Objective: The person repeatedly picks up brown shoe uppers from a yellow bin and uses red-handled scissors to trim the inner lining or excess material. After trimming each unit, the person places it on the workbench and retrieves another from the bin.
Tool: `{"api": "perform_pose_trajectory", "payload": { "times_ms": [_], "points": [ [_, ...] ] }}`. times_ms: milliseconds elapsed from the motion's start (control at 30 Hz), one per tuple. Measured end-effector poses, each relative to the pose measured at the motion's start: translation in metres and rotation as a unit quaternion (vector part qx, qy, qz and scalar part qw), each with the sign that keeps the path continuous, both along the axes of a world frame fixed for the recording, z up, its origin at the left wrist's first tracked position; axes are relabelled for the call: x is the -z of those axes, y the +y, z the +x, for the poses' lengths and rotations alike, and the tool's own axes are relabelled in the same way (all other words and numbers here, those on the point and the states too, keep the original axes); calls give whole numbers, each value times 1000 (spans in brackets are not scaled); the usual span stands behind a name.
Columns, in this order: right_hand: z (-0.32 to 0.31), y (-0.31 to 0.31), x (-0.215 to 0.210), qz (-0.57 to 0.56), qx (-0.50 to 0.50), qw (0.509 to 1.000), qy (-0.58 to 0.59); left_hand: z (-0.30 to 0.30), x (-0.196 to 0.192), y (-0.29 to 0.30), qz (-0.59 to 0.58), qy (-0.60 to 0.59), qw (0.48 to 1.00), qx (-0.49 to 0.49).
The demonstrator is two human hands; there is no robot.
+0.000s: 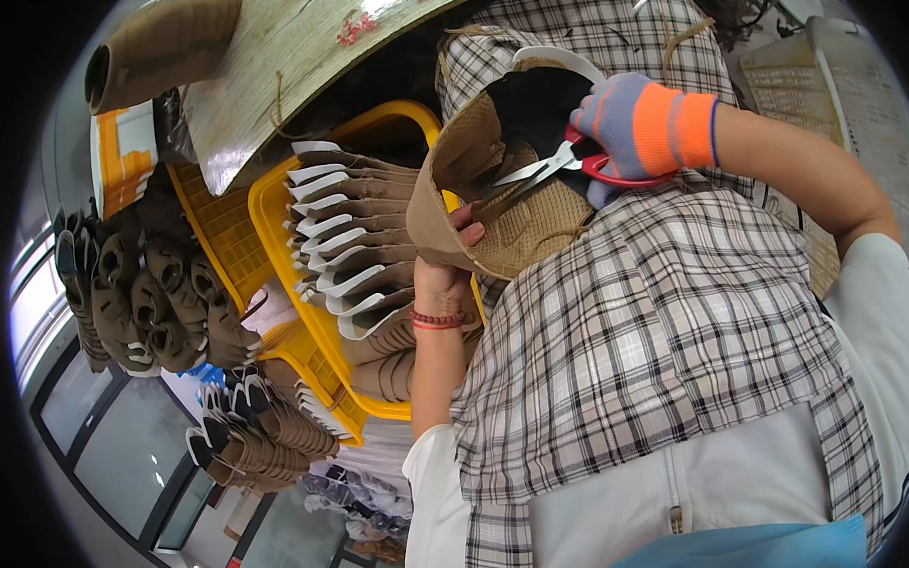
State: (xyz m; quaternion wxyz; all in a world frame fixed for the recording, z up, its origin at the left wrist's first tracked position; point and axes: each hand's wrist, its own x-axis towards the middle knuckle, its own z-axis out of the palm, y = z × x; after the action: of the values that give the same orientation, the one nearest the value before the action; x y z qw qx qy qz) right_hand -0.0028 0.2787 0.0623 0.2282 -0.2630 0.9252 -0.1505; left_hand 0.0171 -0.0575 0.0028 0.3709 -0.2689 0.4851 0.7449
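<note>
My bare left hand (461,232) is closed on a tan-brown shoe upper (434,210), its fingers curled over the edge into the inside. Mesh-like lining and a black section show within the upper, and a white curved strip (559,58) lies along its far edge. In a grey and orange glove, my right hand (634,125) grips scissors (603,169) with red handles. Their blades are parted and reach into the upper; what lies between the tips is hard to make out. Under the upper, a checked apron (616,318) covers my lap.
Beside my left arm, a yellow basket (272,230) holds a row of similar uppers (357,222) with white edges. More brown uppers (155,304) hang in bunches at the far left. A table (297,64) carries a rolled brown piece (166,49). A pale crate (864,99) stands at right.
</note>
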Motion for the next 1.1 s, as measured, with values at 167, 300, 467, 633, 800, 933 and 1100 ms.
{"api": "perform_pose_trajectory", "payload": {
  "times_ms": [167, 300, 467, 633, 800, 933, 1100],
  "points": [
    [-12, -24, -11, 40, -8, 996, -79, 3, 3, -3, 16, 34, 999, 34],
    [-14, -29, -15, 82, -15, 991, -109, 1, -2, 0, 38, 30, 998, 39],
    [-9, -33, -11, 75, -3, 992, -100, 1, 8, -6, 31, 23, 999, 34],
    [-10, -37, -6, 65, -2, 994, -87, -3, -6, 5, 49, 26, 997, 46],
    [-10, -23, -6, 60, 18, 987, -149, -5, 1, 0, -38, 88, 994, 46],
    [-16, 25, 33, -92, -63, 960, -256, -27, 1, 16, 40, 263, 964, 8],
    [-34, 31, 34, -206, 20, 754, -624, -60, 12, 33, 132, 272, 952, -51]
  ]
}}
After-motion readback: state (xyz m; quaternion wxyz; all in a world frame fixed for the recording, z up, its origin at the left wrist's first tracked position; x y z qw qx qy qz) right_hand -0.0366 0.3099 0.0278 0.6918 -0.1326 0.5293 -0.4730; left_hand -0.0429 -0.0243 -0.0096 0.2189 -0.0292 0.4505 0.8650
